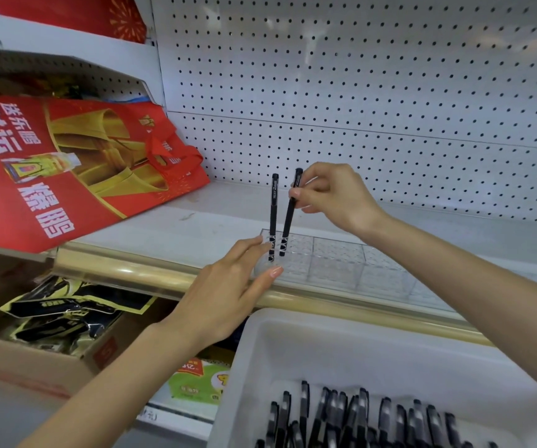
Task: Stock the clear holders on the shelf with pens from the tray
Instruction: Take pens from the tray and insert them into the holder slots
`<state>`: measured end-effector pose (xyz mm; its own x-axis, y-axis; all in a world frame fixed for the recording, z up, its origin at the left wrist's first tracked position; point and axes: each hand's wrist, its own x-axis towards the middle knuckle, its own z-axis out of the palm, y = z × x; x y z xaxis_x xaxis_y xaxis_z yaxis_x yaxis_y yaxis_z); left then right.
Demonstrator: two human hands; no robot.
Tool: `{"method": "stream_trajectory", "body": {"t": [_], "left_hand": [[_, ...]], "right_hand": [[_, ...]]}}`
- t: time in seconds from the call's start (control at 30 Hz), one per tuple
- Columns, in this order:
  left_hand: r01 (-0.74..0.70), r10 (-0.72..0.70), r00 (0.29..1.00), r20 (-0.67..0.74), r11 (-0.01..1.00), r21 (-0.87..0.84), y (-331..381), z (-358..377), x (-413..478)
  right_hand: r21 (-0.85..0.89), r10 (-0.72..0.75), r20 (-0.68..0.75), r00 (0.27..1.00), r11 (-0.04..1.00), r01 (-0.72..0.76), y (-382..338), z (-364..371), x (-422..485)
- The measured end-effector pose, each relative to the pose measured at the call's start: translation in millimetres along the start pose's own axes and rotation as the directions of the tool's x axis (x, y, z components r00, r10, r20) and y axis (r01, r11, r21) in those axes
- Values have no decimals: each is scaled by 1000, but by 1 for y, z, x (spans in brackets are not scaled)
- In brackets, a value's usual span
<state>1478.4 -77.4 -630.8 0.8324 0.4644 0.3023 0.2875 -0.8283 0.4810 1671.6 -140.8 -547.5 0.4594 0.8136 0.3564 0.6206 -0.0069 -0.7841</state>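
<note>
**Two pens in the holder, one still held**

Two black pens stand in the left end of the clear holder (pixel 335 263). The upright pen (pixel 273 218) stands free in its hole. Just beside it, the tilted pen (pixel 288 221) has its tip in a neighbouring hole and leans to the right at the top. The right hand (pixel 331 195) pinches the tilted pen near its cap between thumb and fingertips. The left hand (pixel 228 292) lies with straight fingers against the holder's left end and holds nothing. Its fingertips partly cover the holder's corner and touch near the base of the upright pen.

The holder sits at the front of the white shelf (pixel 196 231), behind a gold rail (pixel 125 270). Its other holes look unfilled. One red bag (pixel 66 163) lies on the shelf to the left, and a white pegboard (pixel 357 92) forms the back.

Below, one white tray (pixel 260 350) holds a heap of black pens (pixel 357 418), too overlapped to count. At lower left, one cardboard box (pixel 34 357) holds black-and-yellow packets.
</note>
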Motion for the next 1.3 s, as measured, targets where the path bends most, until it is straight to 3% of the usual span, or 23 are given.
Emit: {"method": "stream_trajectory", "body": {"t": [0.37, 0.67, 0.83, 1.07, 1.3], "left_hand": [[1, 0, 1000, 17, 1000, -14, 2, -2, 0], [-22, 15, 998, -54, 991, -128, 2, -2, 1], [-46, 39, 996, -83, 995, -87, 8, -5, -4], [-158, 159, 987, 9, 985, -65, 51, 6, -33], [-269, 252, 929, 270, 963, 26, 89, 40, -63]], "right_hand": [[-104, 55, 101, 993, 994, -44, 2, 9, 5], [-132, 92, 151, 984, 989, -72, 3, 8, 5], [-222, 119, 183, 976, 972, -77, 0, -6, -4], [-488, 35, 220, 975, 869, 79, -10, -35, -75], [-587, 64, 409, 910, 782, 209, 18, -63, -186]]}}
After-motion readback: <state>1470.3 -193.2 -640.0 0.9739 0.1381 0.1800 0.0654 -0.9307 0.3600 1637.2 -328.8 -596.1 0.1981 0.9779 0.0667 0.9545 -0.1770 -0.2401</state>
